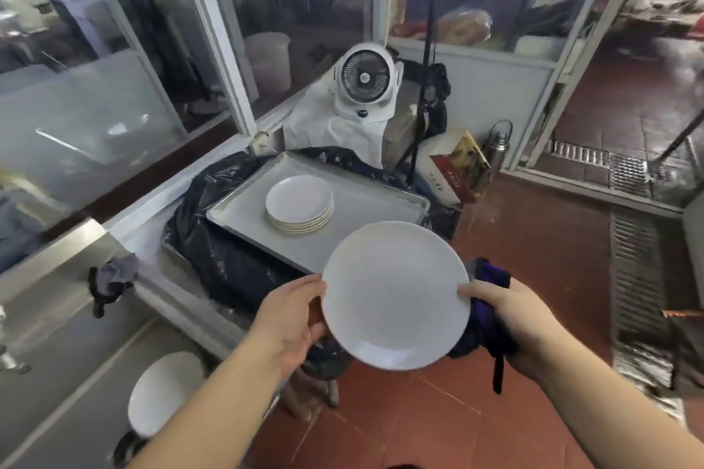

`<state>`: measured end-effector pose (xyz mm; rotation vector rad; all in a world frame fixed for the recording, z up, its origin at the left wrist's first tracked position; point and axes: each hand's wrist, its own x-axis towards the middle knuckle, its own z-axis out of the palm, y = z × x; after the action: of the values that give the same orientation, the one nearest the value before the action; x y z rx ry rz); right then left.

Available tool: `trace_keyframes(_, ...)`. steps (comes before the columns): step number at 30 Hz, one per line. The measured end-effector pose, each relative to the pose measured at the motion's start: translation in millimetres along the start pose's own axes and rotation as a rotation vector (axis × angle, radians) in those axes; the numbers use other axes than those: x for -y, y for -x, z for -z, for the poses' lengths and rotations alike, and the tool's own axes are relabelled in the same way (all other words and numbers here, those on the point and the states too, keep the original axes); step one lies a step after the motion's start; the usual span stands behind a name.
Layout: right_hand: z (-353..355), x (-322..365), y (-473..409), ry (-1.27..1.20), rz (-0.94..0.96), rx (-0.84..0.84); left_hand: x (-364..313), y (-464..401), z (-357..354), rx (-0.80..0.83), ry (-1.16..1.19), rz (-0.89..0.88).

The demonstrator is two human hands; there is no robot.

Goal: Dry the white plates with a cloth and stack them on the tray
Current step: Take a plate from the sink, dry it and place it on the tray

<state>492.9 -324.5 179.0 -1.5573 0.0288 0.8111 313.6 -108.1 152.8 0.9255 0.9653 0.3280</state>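
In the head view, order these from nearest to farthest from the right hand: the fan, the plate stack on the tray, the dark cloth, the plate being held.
1. Dark cloth and held plate: both in the right hand's grip, too close to rank.
2. Plate stack: on the tray, ahead and to the left.
3. Fan: beyond the tray, by the glass.

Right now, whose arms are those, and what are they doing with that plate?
Those arms belong to a person wearing a camera on their head, so you see what they see, looking down. There is no machine here. The left hand holds one edge of a round white plate. The right hand holds the other edge, and its grip also keeps a dark purple cloth for drying. Beyond the plate sits a flat grey metal tray with a stack of white plates on it. Another white plate waits on the steel counter at the left. A small white fan stands behind the tray.
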Motion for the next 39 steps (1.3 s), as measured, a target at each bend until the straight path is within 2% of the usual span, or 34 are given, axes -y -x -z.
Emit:
trace_keyframes(8,76.8,32.5,-73.7,0.068,-0.019,-0.069,9.8,-43.2,-98.2,-0.001,0.004,0.064)
trace_keyframes(16,57.9,51.5,-147.3,0.051,-0.078,-0.192,-8.6,-115.6,-113.7,-0.024,0.023,0.126)
trace_keyframes(22,15.6,86.7,-207.3,0.068,-0.089,-0.136,-46.2,-175.1,-108.5,-0.025,0.096,0.122)
trace_keyframes(29,-67.5,127.3,-276.6,0.215,-0.052,-0.03,-100.4,-228.7,-69.0,-0.067,0.21,0.094)
trace_keyframes(39,-198.7,160.0,-354.8,0.473,0.018,0.131,-126.5,-268.8,-19.3,-0.344,0.423,0.094)
